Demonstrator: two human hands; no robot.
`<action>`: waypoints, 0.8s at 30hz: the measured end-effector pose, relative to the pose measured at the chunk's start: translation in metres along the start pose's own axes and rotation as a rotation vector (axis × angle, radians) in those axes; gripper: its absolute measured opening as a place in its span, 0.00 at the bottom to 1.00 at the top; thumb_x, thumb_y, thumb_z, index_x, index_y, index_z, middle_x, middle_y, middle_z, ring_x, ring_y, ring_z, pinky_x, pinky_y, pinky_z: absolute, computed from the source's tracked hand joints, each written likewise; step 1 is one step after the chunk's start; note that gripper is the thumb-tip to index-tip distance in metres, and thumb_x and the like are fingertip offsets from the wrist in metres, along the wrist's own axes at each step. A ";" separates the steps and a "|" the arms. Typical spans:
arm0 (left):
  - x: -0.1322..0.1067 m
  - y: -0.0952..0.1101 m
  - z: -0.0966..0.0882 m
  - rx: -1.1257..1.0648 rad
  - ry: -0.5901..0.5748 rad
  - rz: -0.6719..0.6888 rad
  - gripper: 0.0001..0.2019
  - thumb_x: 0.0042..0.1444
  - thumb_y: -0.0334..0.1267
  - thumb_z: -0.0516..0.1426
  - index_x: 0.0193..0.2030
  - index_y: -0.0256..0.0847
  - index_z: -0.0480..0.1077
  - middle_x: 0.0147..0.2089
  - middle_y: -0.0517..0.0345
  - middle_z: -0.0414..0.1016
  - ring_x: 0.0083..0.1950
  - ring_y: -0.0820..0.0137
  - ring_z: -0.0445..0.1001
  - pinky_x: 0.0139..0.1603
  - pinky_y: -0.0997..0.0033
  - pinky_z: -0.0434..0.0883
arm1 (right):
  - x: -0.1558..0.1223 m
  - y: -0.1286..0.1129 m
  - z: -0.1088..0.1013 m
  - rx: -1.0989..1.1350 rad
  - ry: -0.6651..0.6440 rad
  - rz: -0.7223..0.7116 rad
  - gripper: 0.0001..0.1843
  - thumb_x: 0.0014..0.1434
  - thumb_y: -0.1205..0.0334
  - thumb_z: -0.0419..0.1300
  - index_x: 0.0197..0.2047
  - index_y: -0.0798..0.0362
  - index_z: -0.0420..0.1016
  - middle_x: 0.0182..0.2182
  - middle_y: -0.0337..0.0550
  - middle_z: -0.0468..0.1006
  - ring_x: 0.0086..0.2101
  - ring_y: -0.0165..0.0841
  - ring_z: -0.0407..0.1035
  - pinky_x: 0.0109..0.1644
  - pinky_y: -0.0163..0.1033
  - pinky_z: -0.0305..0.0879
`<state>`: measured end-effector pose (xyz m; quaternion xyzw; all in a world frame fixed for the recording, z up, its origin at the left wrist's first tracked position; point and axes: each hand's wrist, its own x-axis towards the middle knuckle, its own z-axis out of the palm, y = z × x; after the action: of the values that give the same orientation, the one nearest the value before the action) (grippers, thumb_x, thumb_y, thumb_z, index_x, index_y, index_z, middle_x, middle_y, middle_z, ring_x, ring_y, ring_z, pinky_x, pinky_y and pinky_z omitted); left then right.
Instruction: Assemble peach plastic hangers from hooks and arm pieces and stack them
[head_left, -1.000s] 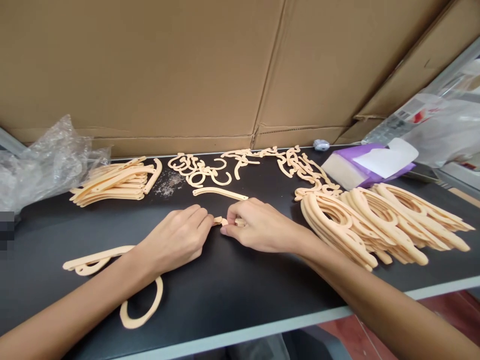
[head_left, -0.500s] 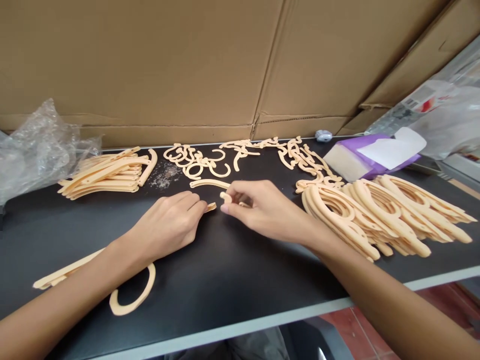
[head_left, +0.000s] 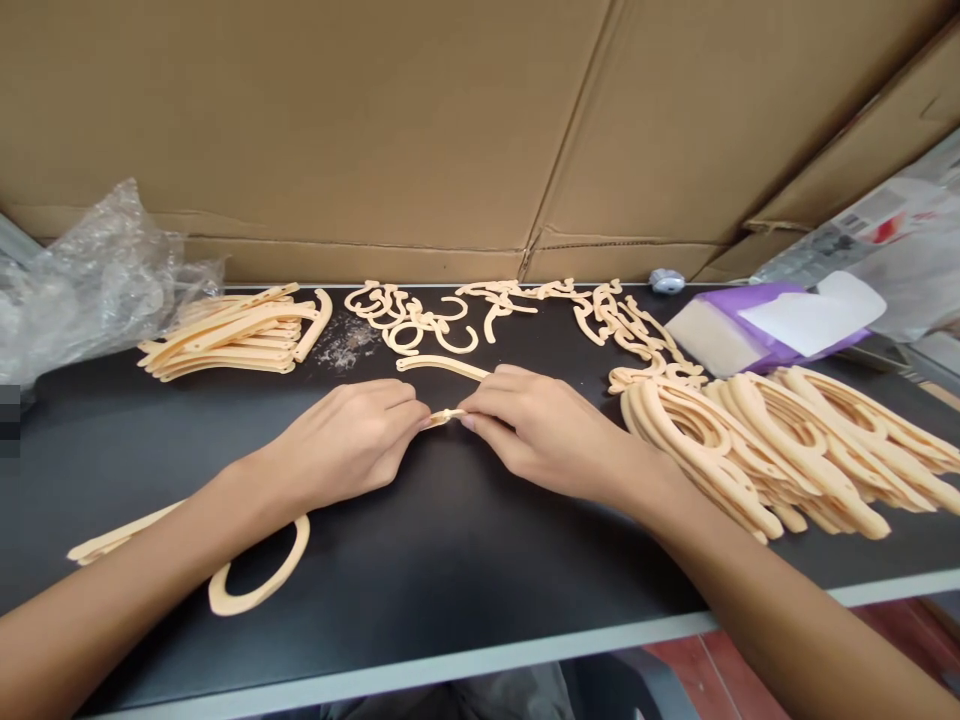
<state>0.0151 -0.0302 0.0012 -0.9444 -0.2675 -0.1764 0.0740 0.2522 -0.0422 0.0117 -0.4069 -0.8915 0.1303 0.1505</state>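
My left hand [head_left: 345, 445] and my right hand [head_left: 544, 430] meet fingertip to fingertip over the middle of the black table [head_left: 465, 580]. Between them they pinch a small beige plastic piece [head_left: 444, 416], most of it hidden by the fingers. A thin curved beige strip [head_left: 439, 366] lies just behind the hands. Under my left forearm lies a beige hanger part with a loop [head_left: 255, 580], partly covered by the arm.
A big pile of beige hanger pieces [head_left: 780, 440] fills the right side. Stacked straight bars [head_left: 232, 345] lie at the back left, loose hooks [head_left: 420, 322] at the back middle. Crumpled clear plastic [head_left: 82, 285] is far left, a purple tissue pack [head_left: 772, 325] back right, a cardboard wall [head_left: 450, 130] behind.
The two hands, each holding a small piece a moment ago with a gap between them, have come together, and the pieces now meet between the fingertips. The view shifted slightly.
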 end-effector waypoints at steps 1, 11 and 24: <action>0.000 0.000 0.000 -0.001 -0.003 0.001 0.19 0.72 0.33 0.47 0.32 0.36 0.73 0.28 0.56 0.70 0.28 0.69 0.68 0.31 0.67 0.64 | 0.000 0.000 -0.001 -0.019 -0.007 0.002 0.15 0.73 0.63 0.52 0.43 0.53 0.81 0.39 0.45 0.80 0.42 0.34 0.69 0.44 0.39 0.61; 0.001 -0.001 0.000 -0.032 -0.012 0.002 0.18 0.71 0.32 0.47 0.33 0.36 0.74 0.29 0.56 0.71 0.29 0.69 0.69 0.32 0.68 0.65 | 0.000 0.000 -0.002 -0.144 -0.044 -0.012 0.16 0.73 0.62 0.51 0.42 0.51 0.81 0.38 0.43 0.79 0.39 0.32 0.69 0.33 0.38 0.49; 0.001 0.005 -0.001 0.047 -0.063 0.040 0.17 0.66 0.25 0.48 0.30 0.36 0.73 0.28 0.55 0.69 0.30 0.67 0.67 0.33 0.67 0.66 | 0.003 -0.011 0.000 -0.403 -0.113 -0.029 0.13 0.68 0.72 0.54 0.45 0.53 0.80 0.40 0.46 0.79 0.39 0.36 0.69 0.38 0.42 0.52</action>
<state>0.0186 -0.0345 0.0020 -0.9526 -0.2550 -0.1385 0.0914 0.2426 -0.0474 0.0157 -0.4079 -0.9124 -0.0301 0.0178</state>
